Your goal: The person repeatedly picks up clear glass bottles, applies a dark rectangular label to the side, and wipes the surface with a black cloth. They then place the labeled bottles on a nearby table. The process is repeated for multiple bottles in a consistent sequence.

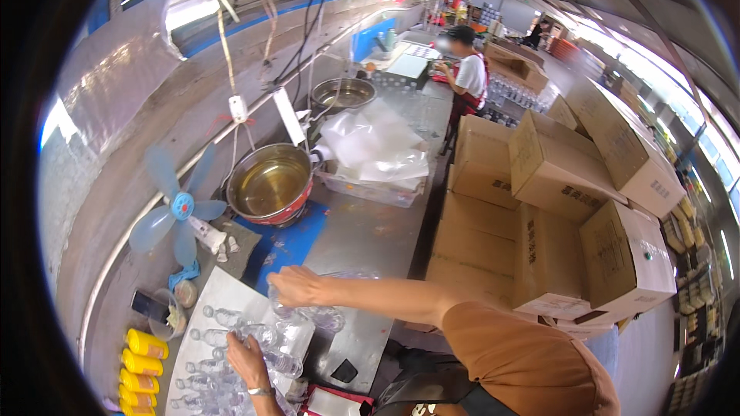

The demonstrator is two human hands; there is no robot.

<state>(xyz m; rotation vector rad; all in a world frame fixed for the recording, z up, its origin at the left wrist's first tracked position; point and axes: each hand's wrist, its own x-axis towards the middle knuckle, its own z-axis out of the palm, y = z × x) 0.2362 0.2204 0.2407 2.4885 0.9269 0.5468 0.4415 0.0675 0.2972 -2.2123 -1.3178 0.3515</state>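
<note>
Several clear plastic bottles lie side by side on a white sheet (223, 283) at the lower left of the workbench. Over this group my left hand (248, 362), with a band at its wrist, has its fingers closed about a clear bottle (260, 333). Farther off, my right hand (297, 286) reaches across from the right, fingers curled at the top of another clear bottle (284, 312). Part of that grip is hidden behind the hand. A further clear bottle (330, 319) lies below my right forearm.
Beyond my hands stand a red-sided metal basin (291, 209) of liquid and a tub (370, 191) heaped with plastic film. At left are a blue fan (183, 206), a phone (149, 306) and yellow bottles (143, 364). Cardboard boxes (555, 166) stack at right; another person (470, 73) works farther back.
</note>
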